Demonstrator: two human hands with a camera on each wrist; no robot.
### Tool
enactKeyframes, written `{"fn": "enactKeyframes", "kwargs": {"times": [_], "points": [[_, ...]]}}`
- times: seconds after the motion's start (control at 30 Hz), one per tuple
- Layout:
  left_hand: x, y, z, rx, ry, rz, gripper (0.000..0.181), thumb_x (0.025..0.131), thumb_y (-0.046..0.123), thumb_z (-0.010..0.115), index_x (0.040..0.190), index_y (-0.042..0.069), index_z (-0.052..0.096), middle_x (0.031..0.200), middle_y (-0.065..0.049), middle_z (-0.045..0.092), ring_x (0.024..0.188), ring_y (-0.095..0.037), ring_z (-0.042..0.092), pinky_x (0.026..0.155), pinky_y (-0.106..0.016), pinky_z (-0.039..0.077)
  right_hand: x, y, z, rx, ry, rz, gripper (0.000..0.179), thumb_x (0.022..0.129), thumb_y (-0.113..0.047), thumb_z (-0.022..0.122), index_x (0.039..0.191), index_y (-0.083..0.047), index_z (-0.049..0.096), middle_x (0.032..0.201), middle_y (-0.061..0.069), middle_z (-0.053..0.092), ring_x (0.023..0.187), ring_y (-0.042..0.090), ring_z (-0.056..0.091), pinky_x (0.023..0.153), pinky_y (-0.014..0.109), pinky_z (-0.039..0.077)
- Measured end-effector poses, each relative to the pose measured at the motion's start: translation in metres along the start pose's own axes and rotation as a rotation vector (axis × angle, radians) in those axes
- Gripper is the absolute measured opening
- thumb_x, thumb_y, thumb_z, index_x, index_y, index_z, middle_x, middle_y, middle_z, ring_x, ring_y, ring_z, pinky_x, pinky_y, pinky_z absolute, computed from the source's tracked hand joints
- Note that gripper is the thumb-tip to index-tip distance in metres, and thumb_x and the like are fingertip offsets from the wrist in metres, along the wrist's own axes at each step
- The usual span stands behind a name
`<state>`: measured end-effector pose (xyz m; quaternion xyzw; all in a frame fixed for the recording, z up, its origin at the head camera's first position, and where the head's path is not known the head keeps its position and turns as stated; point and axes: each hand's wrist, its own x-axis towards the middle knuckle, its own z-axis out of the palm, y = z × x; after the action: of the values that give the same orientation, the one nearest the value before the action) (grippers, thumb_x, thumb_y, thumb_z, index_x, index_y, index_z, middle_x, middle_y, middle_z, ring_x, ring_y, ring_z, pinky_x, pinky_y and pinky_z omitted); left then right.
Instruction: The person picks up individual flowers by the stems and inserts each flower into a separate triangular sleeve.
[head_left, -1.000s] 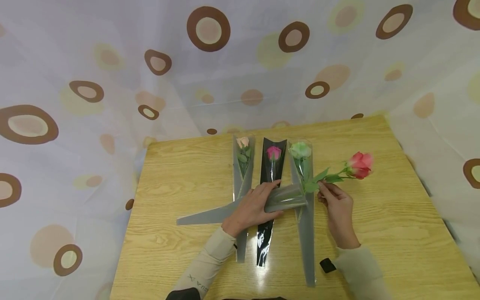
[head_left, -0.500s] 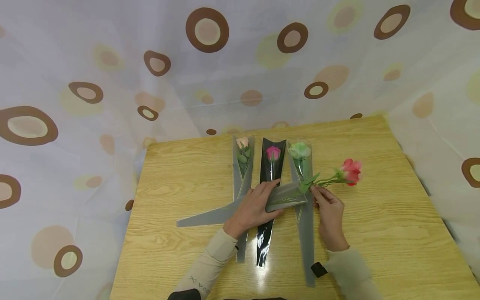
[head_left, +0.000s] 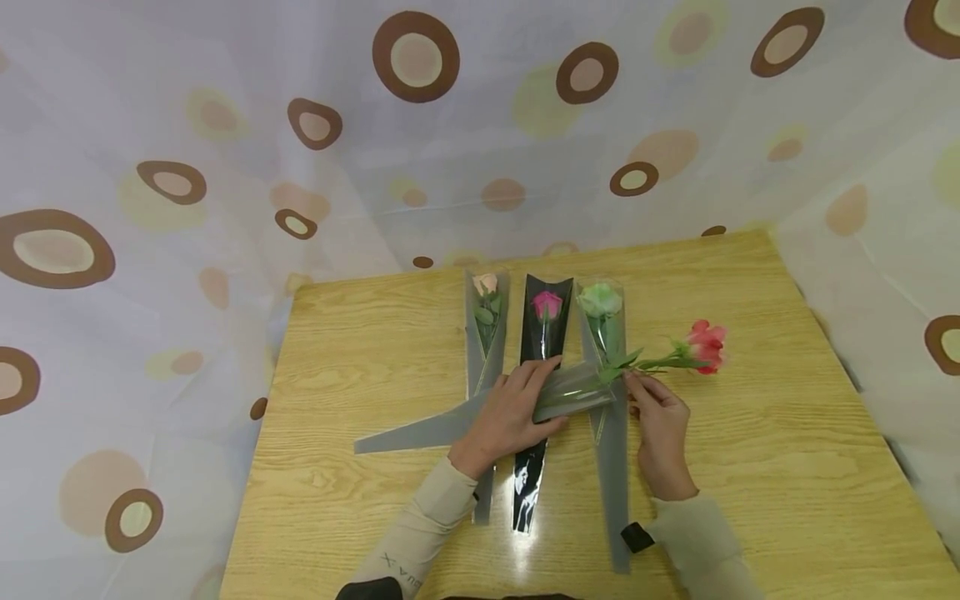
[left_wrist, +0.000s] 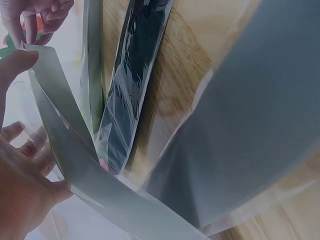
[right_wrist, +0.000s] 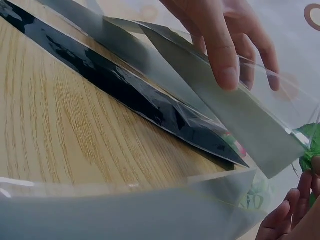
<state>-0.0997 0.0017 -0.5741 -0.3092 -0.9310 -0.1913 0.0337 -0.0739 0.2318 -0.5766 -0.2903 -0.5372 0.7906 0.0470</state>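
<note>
In the head view my left hand (head_left: 504, 417) grips a grey-and-clear flower sleeve (head_left: 573, 390), which lies crosswise above other wrapped flowers. Its narrow tail (head_left: 416, 432) points left, its wide mouth right. At that mouth, my right hand (head_left: 662, 433) pinches the stem of a pink-red rose (head_left: 707, 346). The bloom hangs outside the sleeve to the right, leaves at the opening, and a green stem shows faintly inside. The left wrist view has my left thumb and fingers around the sleeve's edges (left_wrist: 55, 75). In the right wrist view, green leaves (right_wrist: 311, 145) sit by my right fingertips.
Three wrapped roses lie side by side on the wooden table (head_left: 337, 358): a peach one (head_left: 486, 287), a magenta one (head_left: 547, 305) in a black sleeve, and a pale green one (head_left: 601, 300). A dotted white cloth (head_left: 480, 108) hangs behind the table.
My right hand has moved left with the rose, bringing its leaves to the sleeve's mouth and its stem inside. My left hand has stayed nearly still.
</note>
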Motion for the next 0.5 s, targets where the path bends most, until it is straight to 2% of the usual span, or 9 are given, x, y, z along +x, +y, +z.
{"fn": "enactKeyframes", "kwargs": {"times": [0.2,0.37,0.5], "points": [[0.0004,0.0012,0.0010,0.012,0.008,0.004,0.091,0.094,0.050,0.078,0.165,0.020,0.031,0.147,-0.004,0.056,0.131,-0.022,0.060,0.099,-0.045,0.053,-0.0042,0.0027,0.0061,-0.054,-0.007,-0.016,0.010,0.098,-0.017,0.077,0.090,-0.019,0.083,0.091,-0.019,0.076,0.076,0.003,0.062,0.069,0.019,0.051],[0.0002,0.0017,0.0013,0.020,0.011,0.010,0.090,0.094,0.050,0.077,0.165,0.019,0.031,0.146,-0.004,0.056,0.132,-0.021,0.060,0.098,-0.043,0.053,-0.0074,0.0067,0.0091,-0.082,-0.034,-0.055,0.010,0.097,-0.015,0.077,0.091,-0.020,0.083,0.093,-0.019,0.075,0.084,-0.001,0.065,0.074,0.017,0.053],[-0.0008,0.0009,0.0028,0.029,0.015,0.012,0.089,0.094,0.048,0.078,0.165,0.019,0.031,0.145,-0.004,0.056,0.131,-0.021,0.060,0.096,-0.043,0.053,-0.0084,0.0092,0.0090,-0.095,-0.048,-0.052,0.009,0.097,-0.017,0.078,0.092,-0.023,0.084,0.094,-0.019,0.075,0.089,-0.001,0.067,0.078,0.014,0.055]]}}
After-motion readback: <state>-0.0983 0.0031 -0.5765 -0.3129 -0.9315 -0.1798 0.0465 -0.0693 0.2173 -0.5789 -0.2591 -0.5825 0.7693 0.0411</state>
